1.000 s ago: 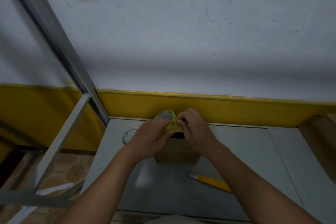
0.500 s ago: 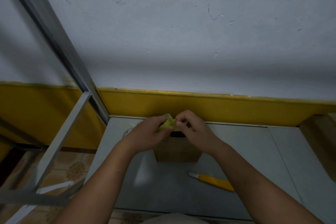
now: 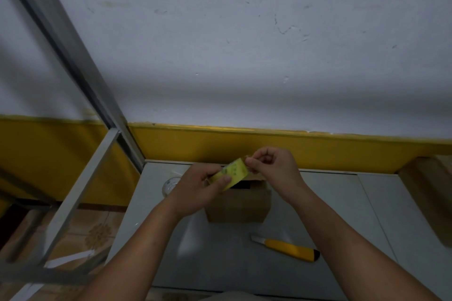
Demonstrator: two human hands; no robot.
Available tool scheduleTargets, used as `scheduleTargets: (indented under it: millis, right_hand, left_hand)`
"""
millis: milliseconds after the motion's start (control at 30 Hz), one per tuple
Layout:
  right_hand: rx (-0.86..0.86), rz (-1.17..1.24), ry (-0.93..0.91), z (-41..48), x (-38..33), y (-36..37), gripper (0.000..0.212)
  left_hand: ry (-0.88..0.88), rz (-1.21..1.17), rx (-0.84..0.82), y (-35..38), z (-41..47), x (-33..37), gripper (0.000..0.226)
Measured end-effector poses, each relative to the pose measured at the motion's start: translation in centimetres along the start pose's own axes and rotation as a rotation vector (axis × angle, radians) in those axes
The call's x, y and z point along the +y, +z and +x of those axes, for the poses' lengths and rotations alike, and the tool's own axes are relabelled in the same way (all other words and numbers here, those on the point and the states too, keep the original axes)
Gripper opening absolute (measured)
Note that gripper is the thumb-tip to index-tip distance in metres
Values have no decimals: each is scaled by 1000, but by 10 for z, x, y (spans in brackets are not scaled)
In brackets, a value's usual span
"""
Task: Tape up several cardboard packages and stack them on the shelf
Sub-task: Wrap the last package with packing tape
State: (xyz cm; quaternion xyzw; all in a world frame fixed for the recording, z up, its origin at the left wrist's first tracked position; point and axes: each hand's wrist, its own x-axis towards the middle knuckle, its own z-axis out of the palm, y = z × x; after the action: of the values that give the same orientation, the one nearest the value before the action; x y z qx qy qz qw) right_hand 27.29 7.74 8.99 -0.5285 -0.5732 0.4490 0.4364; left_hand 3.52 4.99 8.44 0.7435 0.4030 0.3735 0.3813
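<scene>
Above the cardboard box point(image 3: 238, 206), left hand point(image 3: 195, 190) and right hand point(image 3: 275, 171) grip tape point(image 3: 232, 172).

The pale grey table point(image 3: 220, 264) stretches away from me to its back edge at 12 o'clock; a seam point(image 3: 375, 215) crosses its top over toward 3 o'clock. A small cardboard box point(image 3: 238, 203) stands on it near that back edge, with a dark gap showing at its top; at 4 o'clock from the box, apart from it, lies a yellow knife point(image 3: 286, 247), blade end pointing to 10 o'clock, black butt to 4 o'clock. At 9 o'clock from the box sits a clear round thing point(image 3: 168, 186), partly hidden from me; at 3 o'clock, at the table's far end, is a bigger brown box point(image 3: 425, 198), cut off by the frame; I cannot tell whether it rests on the top.
</scene>
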Motion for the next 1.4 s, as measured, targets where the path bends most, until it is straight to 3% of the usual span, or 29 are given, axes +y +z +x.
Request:
scheduleTargets:
  millis: [100,167,233,367,500,567,633,733,833,933,1033,1233,1400]
  right_hand:
    - [79,19,-63,-2,-4,-9,11]
    - [61,23,-125,-3,-10,-15,16]
    - [42,-1,-163,-6,-13,-14,21]
    - [190,138,-27,-1,-10,-23,13]
    - [159,241,157,0,7,-30,8]
    - [186,191,163,-2,15,-28,5]
    - [269,143,130,-3,20,-33,8]
    - [309,49,83,-5,25,-44,18]
    - [315,16,97,-9,31,-47,21]
    - [362,33,168,-9,37,-54,17]
    - [353,26,233,-9,43,-60,15]
    - [318,-22,302,-14,56,-56,15]
    - [317,7,404,-20,77,-49,12]
  left_hand:
    - [-79,256,-18,-9,4,-8,51]
    - [-234,510,0,-19,7,-11,65]
    - [-329,605,42,-25,8,-10,73]
    - [-252,175,20,-35,-2,1,63]
    - [-156,-236,36,-40,-15,1,54]
    - [-181,-217,23,-35,-15,-1,54]
    - [-262,-31,-13,-33,-8,-6,53]
    - [-420,389,-96,-41,5,-13,62]
    - [-493,574,-230,-44,21,-12,60]
    - [-572,514,-549,-37,48,-3,37]
    - [-661,510,-826,-22,75,-6,33]
    - [-956,519,-967,-2,97,-36,56]
    - [-1006,524,-1014,-7,102,-50,54]
